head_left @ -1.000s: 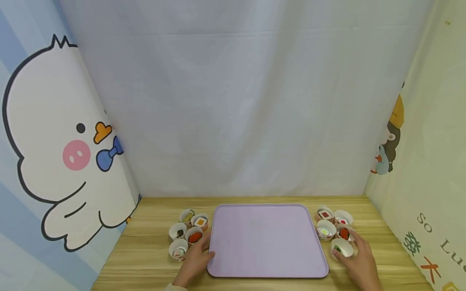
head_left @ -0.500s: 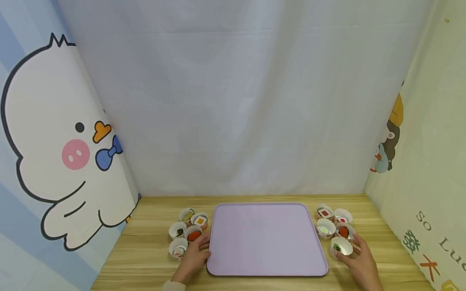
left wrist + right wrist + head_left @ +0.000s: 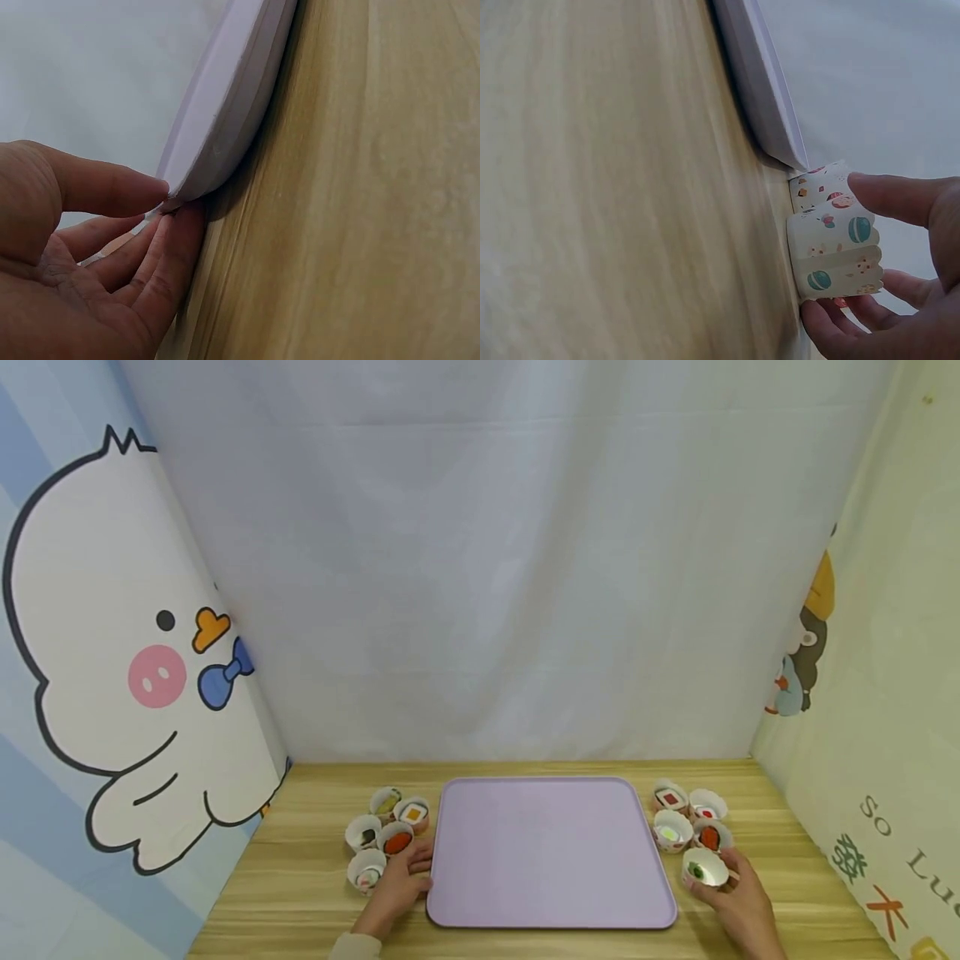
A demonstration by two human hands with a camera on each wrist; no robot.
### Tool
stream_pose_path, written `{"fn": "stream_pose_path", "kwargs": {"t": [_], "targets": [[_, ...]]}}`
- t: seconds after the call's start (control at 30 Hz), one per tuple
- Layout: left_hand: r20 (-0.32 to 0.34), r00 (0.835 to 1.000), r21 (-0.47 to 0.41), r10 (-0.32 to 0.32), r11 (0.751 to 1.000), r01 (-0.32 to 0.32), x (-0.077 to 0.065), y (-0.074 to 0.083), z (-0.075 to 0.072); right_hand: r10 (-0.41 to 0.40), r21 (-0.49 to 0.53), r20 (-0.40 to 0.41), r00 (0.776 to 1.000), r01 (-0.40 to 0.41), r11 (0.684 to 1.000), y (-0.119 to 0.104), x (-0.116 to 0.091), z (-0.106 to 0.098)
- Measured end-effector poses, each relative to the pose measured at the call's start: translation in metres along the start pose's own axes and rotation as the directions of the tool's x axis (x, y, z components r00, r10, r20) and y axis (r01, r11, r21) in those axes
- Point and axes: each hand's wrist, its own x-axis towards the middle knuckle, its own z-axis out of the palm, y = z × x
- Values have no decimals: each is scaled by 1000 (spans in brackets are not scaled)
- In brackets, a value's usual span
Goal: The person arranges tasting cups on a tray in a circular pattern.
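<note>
My right hand (image 3: pixel 741 902) curls round a paper baking cup (image 3: pixel 705 870), thumb on one side and fingers on the other. The cup is white inside with a small green piece in it, and printed outside with cartoon figures, as the right wrist view shows. Several similar cups, among them one with red contents (image 3: pixel 708 837), stand just behind it. My left hand (image 3: pixel 397 891) rests against the left edge of the lilac tray (image 3: pixel 555 852). Its fingers (image 3: pixel 172 262) are fairly straight and the thumb touches the rim.
Left of my left hand stands another group of paper cups, including one with orange-red contents (image 3: pixel 397 841) and one with a pale pink piece (image 3: pixel 367 872). The wooden tabletop (image 3: pixel 277 860) ends at a hanging cloth (image 3: pixel 480 610), with printed sheets along both sides.
My left hand has drawn back slightly to the left along the tray edge. My right hand stays at the front cup, its fingers closing round it a little more.
</note>
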Motion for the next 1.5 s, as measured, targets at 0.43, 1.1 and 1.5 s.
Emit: {"fn": "stream_pose_path", "kwargs": {"t": [0.43,1.1,1.5], "targets": [[18,1000,-64,-16,998,17,3,-4,1,-31,-64,-56,998,27,998,3,1,3],[15,998,-49,-68,996,69,2,-6,1,-6,-49,-74,997,2,999,3,-2,0],[16,997,-53,-79,995,79,2,-6,0,13,51,-52,999,-11,999,-19,-10,-12]]}}
